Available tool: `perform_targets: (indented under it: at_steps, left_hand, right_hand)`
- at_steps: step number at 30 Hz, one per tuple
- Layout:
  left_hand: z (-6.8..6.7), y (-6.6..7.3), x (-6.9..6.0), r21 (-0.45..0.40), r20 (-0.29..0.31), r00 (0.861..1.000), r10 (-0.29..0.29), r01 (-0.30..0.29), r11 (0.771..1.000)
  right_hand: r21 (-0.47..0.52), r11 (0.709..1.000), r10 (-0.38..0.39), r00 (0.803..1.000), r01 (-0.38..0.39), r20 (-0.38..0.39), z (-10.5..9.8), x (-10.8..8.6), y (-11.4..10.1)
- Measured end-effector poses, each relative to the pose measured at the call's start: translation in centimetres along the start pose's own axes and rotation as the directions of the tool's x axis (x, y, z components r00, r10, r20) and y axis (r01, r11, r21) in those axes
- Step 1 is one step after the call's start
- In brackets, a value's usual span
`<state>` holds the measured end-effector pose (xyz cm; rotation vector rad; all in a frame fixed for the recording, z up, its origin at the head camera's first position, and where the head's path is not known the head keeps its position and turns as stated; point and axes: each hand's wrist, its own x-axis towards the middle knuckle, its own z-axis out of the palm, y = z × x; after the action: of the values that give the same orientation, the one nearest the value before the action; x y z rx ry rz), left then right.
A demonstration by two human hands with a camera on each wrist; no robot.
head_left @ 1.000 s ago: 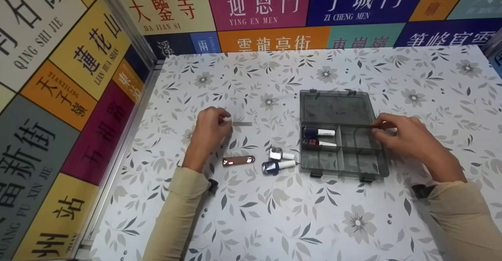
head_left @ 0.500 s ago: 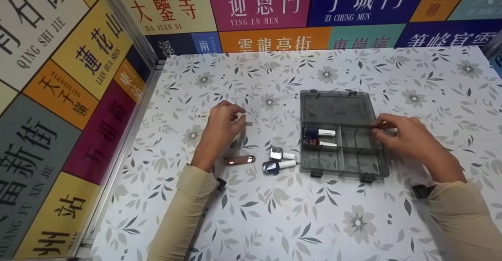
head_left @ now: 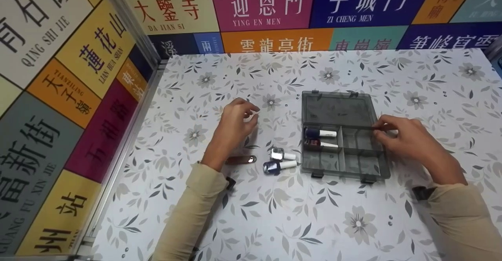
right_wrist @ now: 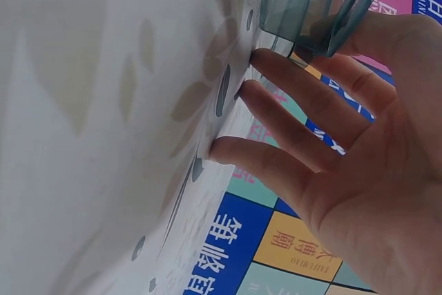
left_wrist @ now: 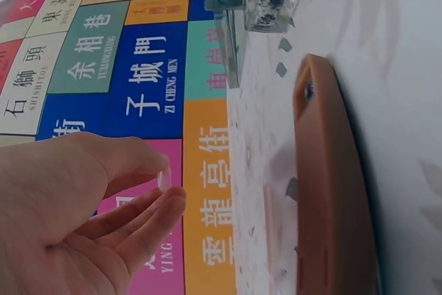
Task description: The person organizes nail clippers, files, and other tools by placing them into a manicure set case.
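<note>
Pinching the smoky grey box (head_left: 336, 110) at its right edge: right grip (head_left: 406, 137), thumb and finger clamped on it. Other fingers spread below the edge, tips at the counter (head_left: 306, 210); contact can't be confirmed.

Left grip (head_left: 237, 117): above the counter, left of the box and well apart from it. Thumb and fingers bent, slight gap at the tips, nothing seen in them.

Box lies flat, near half split into compartments. Far left one holds two bottles on their sides, caps pointing right: dark blue bottle (head_left: 321, 132) with white cap, dark red bottle (head_left: 321, 144) just nearer.

Outside, just left of the box, two more lying down, close together: clear bottle (head_left: 282, 154) and navy bottle (head_left: 279, 167), white caps toward the box. Brown bar (head_left: 242, 159) left of those, partly hidden by the left wrist; left wrist view shows a slot in its end. Pale strip (left_wrist: 271, 233) lies beyond the bar there.

Cloth is floral; beige sleeves (head_left: 188, 210) on both arms. Coloured panels (head_left: 262, 10) with lettering behind.
</note>
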<state>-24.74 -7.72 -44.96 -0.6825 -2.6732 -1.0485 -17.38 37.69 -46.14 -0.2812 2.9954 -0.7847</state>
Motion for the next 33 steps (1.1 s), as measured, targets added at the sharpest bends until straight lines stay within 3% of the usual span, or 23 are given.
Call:
perform_targets:
  at_steps: [6, 12, 19, 33]
  left_hand:
    - [0.4, 0.9, 0.4, 0.031, 0.001, 0.999, 0.035, -0.035, 0.999]
    - [0.9, 2.0, 0.8, -0.008, 0.044, 0.998, 0.050, -0.049, 0.999]
    - [1.6, 3.4, 1.5, -0.017, 0.045, 0.994, 0.100, -0.099, 0.995]
    - [4.4, 6.6, 2.3, -0.001, 0.112, 0.970, 0.218, -0.219, 0.976]
  right_hand:
    - [0.032, 0.999, -0.006, 1.000, 0.006, 0.006, 0.0, -0.1, 0.2]
    - [0.040, 0.999, -0.011, 1.000, 0.010, 0.005, 0.0, -0.3, 0.4]
    - [0.045, 0.999, -0.001, 1.000, 0.001, 0.002, 0.0, -0.4, 0.5]
    - [0.059, 0.998, 0.016, 1.000, -0.016, 0.001, 0.1, -0.4, 0.3]
